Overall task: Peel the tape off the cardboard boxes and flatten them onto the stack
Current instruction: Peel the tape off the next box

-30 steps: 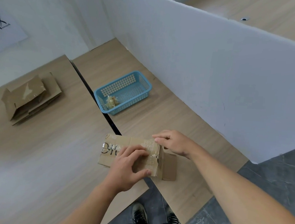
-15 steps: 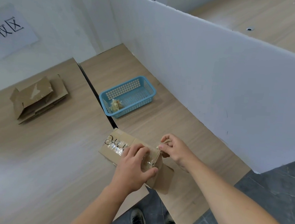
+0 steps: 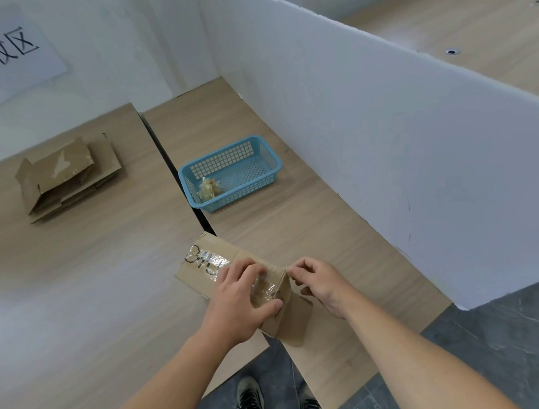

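Note:
A small brown cardboard box [image 3: 207, 265] lies across the seam between two wooden tables, with clear tape [image 3: 266, 289] along its top. My left hand [image 3: 238, 302] grips the box's right end, thumb hooked over the edge. My right hand [image 3: 318, 284] pinches the free end of the tape at the box's right top corner. An end flap hangs open below the corner. A stack of flattened boxes [image 3: 67, 177] lies on the left table.
A blue plastic basket [image 3: 267, 159] holding a wad of peeled tape [image 3: 208, 189] stands beyond the box on the right table. White partition walls [image 3: 379, 142] enclose the tables at the back and right. My shoes show on the dark tiled floor [image 3: 493, 335] below.
My right hand went from resting on the box's top edge to pinching the tape end at the corner. The box turned slightly under my left hand. The camera view shifted.

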